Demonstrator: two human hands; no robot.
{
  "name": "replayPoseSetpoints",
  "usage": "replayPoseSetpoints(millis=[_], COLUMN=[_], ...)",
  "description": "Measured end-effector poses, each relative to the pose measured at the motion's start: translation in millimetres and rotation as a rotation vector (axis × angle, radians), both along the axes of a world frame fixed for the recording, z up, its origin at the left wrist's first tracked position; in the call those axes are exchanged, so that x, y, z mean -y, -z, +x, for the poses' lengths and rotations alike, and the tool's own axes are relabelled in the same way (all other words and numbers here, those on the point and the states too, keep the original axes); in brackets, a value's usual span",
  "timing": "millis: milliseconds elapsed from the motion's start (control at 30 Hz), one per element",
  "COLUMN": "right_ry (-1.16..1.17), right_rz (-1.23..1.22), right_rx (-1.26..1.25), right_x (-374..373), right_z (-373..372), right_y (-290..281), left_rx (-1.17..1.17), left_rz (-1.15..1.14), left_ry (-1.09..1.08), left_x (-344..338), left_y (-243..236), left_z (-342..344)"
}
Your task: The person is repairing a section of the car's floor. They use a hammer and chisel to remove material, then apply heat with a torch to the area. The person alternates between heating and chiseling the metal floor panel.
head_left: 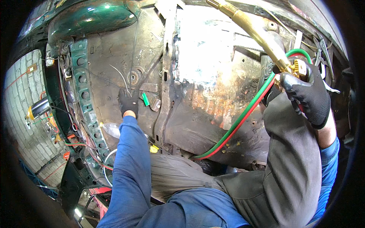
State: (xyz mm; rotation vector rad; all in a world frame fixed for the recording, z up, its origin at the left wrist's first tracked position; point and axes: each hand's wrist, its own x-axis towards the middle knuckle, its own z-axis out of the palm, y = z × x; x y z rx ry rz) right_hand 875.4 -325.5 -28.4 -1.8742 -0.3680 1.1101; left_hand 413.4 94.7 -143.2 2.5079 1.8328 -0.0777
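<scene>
— Where does the long, ribbed brass torch handle sit?
— In the black-gloved right hand, slanting up and leftward out of that grip.
— How firm is the hold?
— The fingers curl around its valve end, close against a round ridged brass knob.
— And the hoses?
— A green rubber hose and a red rubber hose loop just above the grip, then run side by side down and left of it over stained sheet metal.
— What crowds that grip?
— A grey-trousered knee directly below and left of it, and slim-handled steel hand tools up beside its right edge. Well to its left, a raised, rusty steel rib stands between the two hands.
— And the black-gloved left hand?
— Down at the dark metal floor pan. A thin, curved white rod ends right by it, but I can't tell whether the fingers pinch it.
— What lies around that hand?
— Just right of it, a small green block by a grey metal bracket; below and left, a clear plastic bottle, partly covered by the blue sleeve.
</scene>
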Motion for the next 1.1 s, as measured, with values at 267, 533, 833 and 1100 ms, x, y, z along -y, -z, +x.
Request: replayPoseSetpoints(millis=[267,533,833,1100], right_ry=[0.005,-0.025,-0.106,-0.163], right_rz=[-0.037,-0.084,-0.034,0.069], right_rx=[-0.004,-0.064,0.072,0.205], right_x=[-8,-10,-27,-49], right_z=[-2,2,6,5], right_y=[-8,2,18,27], left_rx=[0.356,0.578,0.645,0.274], left_rz=[0.095,-0.52,-0.872,-0.989], left_ry=[0.163,0.543,0.438,0.46], left_x=[43,204,231,226], left_y=[-43,-49,-49,-121], left_z=[48,172,154,109])
